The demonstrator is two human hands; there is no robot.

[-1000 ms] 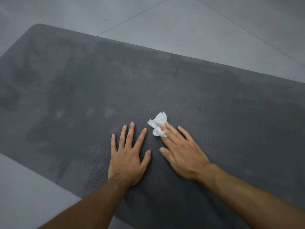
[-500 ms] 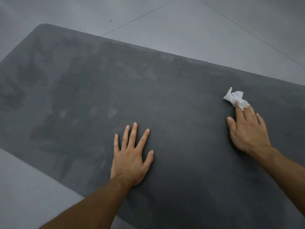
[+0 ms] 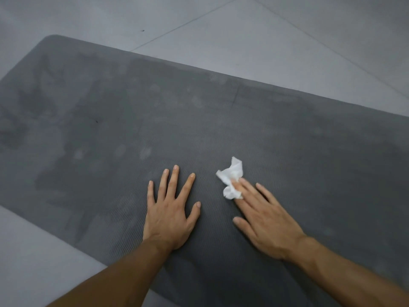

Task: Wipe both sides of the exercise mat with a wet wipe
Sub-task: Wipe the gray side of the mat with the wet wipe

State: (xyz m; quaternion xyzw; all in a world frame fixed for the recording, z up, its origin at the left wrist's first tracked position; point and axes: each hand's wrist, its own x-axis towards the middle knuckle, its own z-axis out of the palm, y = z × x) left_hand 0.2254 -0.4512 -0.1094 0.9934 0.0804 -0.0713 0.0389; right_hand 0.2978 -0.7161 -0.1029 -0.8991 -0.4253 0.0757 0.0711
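A dark grey ribbed exercise mat [image 3: 287,140] lies flat on the floor and fills most of the view, with darker damp patches on its left half. My left hand [image 3: 171,211] rests flat on the mat with its fingers spread. Just to its right, my right hand [image 3: 263,220] presses a crumpled white wet wipe [image 3: 231,180] onto the mat under straight fingertips. Most of the wipe sticks out beyond the fingers.
Light grey tiled floor [image 3: 265,41] surrounds the mat at the far side and at the near left. The mat's rounded far-left corner [image 3: 53,38] is in view; its right end runs out of frame.
My right hand swept the wipe out to the right across the mat and has come back beside my left hand. My left hand has stayed in place.
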